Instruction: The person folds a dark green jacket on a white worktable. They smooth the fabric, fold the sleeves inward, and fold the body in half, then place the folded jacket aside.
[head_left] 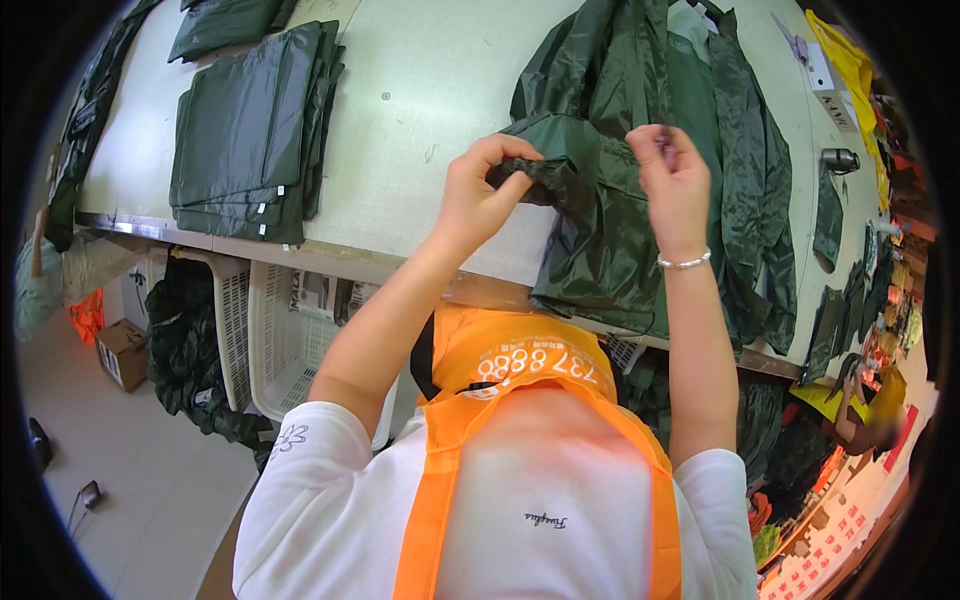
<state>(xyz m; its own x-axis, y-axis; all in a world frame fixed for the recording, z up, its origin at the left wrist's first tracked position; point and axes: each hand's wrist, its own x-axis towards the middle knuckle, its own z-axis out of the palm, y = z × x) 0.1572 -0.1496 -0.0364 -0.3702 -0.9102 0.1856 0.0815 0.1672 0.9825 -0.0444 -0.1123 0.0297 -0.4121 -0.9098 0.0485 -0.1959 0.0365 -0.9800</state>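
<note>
A dark green, shiny rain jacket (pixel 610 255) lies spread over the table in front of me. My left hand (pixel 474 196) is closed on a bunched edge of it, thumb and fingers pinching the cloth. My right hand (pixel 677 190) is raised over the jacket's middle, its fingers curled into a pinch. Something small and dark shows among those fingers, but I cannot make out what it is. More dark green garments (pixel 745 190) lie just right of that hand.
On the pale table (pixel 415 110), a stack of folded green garments (pixel 245 130) sits at the left. Below the table edge are white plastic baskets (pixel 285 345). A black cylinder (pixel 840 160) and a white box (pixel 830 90) stand far right. Another person (pixel 860 405) is at the right.
</note>
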